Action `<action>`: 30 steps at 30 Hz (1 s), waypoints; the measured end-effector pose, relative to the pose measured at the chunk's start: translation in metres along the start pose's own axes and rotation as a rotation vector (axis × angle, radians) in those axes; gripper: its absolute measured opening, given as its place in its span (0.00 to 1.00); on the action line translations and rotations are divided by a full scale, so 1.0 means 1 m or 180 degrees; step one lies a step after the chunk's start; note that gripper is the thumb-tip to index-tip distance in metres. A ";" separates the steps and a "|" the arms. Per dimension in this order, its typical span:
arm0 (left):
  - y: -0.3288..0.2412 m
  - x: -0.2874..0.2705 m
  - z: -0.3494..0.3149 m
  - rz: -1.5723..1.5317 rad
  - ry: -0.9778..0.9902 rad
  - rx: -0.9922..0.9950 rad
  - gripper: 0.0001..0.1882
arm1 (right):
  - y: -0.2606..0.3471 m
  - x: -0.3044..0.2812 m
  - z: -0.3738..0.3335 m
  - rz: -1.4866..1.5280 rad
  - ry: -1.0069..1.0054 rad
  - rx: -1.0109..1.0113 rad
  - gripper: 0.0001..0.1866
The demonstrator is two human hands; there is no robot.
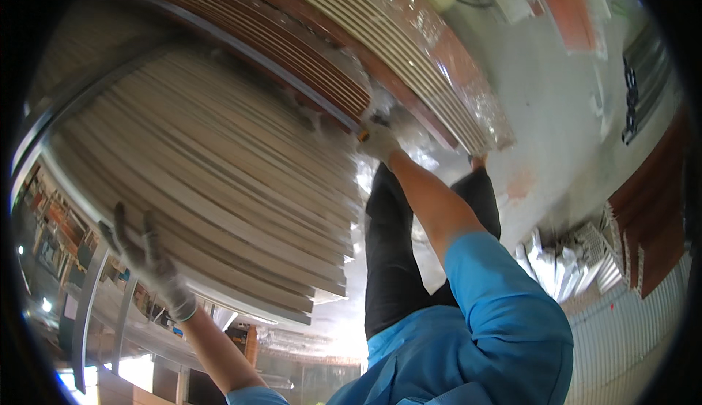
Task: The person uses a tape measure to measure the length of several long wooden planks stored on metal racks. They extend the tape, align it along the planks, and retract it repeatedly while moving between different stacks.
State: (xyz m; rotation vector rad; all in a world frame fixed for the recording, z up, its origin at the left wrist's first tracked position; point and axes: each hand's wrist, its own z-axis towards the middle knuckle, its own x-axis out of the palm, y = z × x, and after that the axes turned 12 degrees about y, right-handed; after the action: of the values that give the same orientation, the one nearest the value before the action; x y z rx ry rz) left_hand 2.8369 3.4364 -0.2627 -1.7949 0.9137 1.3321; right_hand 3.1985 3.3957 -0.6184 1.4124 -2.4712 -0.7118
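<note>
My left hand, in a pale glove with dark fingertips, is open with its fingers spread. It is beside the near left side of a big stack of long beige-grey panels; whether it touches them I cannot tell. My right hand, also gloved, is closed at the near end of a long grey bar. A small yellow piece shows at its fingers. The bar runs up and left along the far side of the stack, next to reddish-brown ribbed panels. The fingertips of my right hand are partly hidden.
Cream ribbed panels in clear plastic wrap lie beyond the brown ones. A dark metal frame crosses at the left. To the right are brown panels, white profiles and grey floor.
</note>
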 end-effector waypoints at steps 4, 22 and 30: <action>-0.012 0.000 0.000 -0.0196 -0.0051 -0.0164 0.28 | 0.003 0.000 -0.012 0.0112 0.0062 -0.0272 0.36; -0.021 -0.005 -0.009 -0.0106 -0.0157 -0.0459 0.27 | 0.228 -0.079 -0.102 -0.0799 -0.0468 -0.0644 0.22; -0.049 -0.021 -0.004 -0.0177 -0.0457 -0.0163 0.35 | 0.286 -0.098 -0.214 -0.0756 -0.1013 -0.0774 0.23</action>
State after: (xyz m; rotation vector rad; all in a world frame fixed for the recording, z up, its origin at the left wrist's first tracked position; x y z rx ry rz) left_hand 2.8760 3.4594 -0.2356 -1.7251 0.7534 1.4399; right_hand 3.1208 3.5357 -0.2845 1.6168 -2.3468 -1.3319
